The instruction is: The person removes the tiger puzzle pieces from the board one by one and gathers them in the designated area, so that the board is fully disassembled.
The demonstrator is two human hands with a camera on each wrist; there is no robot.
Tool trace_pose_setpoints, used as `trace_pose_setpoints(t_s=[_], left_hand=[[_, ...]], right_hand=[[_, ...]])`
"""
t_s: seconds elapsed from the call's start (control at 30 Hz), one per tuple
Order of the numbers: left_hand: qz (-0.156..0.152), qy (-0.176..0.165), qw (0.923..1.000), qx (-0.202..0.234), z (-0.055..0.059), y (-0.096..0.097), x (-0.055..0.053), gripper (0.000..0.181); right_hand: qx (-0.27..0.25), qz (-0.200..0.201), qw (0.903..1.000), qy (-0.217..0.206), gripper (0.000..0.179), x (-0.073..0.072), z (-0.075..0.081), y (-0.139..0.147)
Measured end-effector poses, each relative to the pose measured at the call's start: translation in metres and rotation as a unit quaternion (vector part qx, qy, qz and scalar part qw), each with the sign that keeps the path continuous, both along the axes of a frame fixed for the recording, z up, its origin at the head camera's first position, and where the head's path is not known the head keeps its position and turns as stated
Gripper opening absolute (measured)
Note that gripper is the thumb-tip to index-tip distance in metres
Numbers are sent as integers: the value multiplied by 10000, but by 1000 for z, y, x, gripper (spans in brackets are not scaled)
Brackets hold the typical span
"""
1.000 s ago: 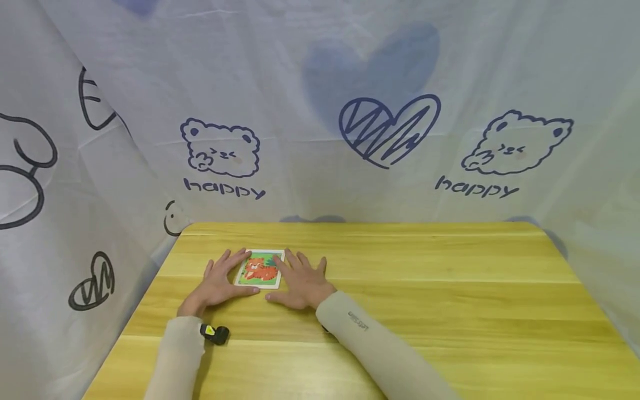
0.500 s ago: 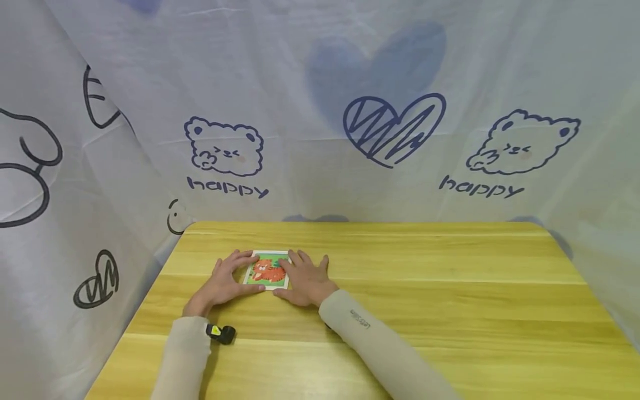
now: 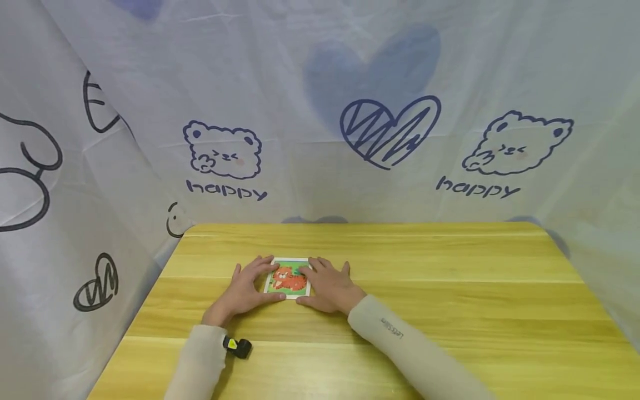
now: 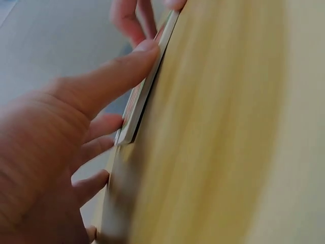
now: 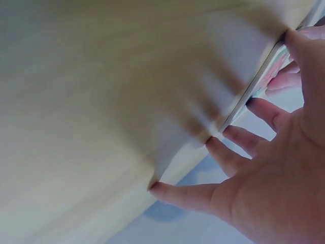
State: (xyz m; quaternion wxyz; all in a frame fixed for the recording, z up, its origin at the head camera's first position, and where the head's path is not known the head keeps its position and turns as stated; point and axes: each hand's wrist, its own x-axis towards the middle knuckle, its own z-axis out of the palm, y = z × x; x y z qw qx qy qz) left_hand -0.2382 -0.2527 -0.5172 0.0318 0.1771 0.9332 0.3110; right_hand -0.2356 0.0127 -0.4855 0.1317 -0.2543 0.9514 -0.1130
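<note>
Yellow worktop (image 3: 450, 311), toward far-left corner: left hand (image 3: 244, 290), right hand (image 3: 327, 285), fingers (image 5: 264, 109) spread, touching tiger picture (image 3: 289, 282); likely positioning; next needs even pressure.

Your forearms (image 3: 197, 364) angle inward — your left hand (image 3: 244, 291) parts its thumb (image 3: 272, 298) from its fingers (image 3: 261, 269); your right hand (image 3: 329, 286) spreads wide, little finger (image 3: 346, 269) splayed outward.

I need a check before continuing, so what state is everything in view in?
Tiger picture: face up on the yellow table
Left hand: thumb and fingers spread, touching the picture
Right hand: fingers spread, touching the picture
Sleeves: down to the wrists
Curtain: hanging, wrinkled
</note>
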Motion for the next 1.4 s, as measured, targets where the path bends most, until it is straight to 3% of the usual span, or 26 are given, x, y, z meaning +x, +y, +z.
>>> trace_pose_setpoints(t_s=[0.17, 0.37, 0.6, 0.8, 0.87, 0.93, 1.1, 1.23, 1.4], left_hand=[[-212, -44, 9997, 77, 3, 25, 6, 81], [-448, 138, 9985, 297, 6, 46, 14, 78], [-924, 458, 9943, 279, -13, 73, 15, 79], [-1323, 395, 9901, 259, -22, 100, 16, 81], [-1417, 240, 9890, 349, -16, 109, 21, 81], [-1520, 407, 9873, 240, -19, 116, 24, 81], [-1646, 443, 9853, 63, -9, 132, 38, 79], [-1682, 282, 9853, -109, 9, 145, 52, 72], [-1747, 591, 9819, -434, 10, 157, 59, 69]], right_hand=[[-318, -42, 9995, -20, 74, 5, -4, 28], [-481, 12, 9988, 9, 70, 12, -8, 61], [-725, -67, 9973, -31, 68, 27, -7, 98], [-915, -149, 9956, 126, 69, 49, -8, 126], [-941, -160, 9954, 121, 69, 56, -8, 134], [-988, -169, 9949, 120, 69, 61, -8, 141], [-1090, -177, 9939, 35, 67, 72, -5, 157], [-1164, -140, 9931, -4, 66, 77, -1, 167], [-1275, -54, 9918, 74, 65, 81, 3, 178]])
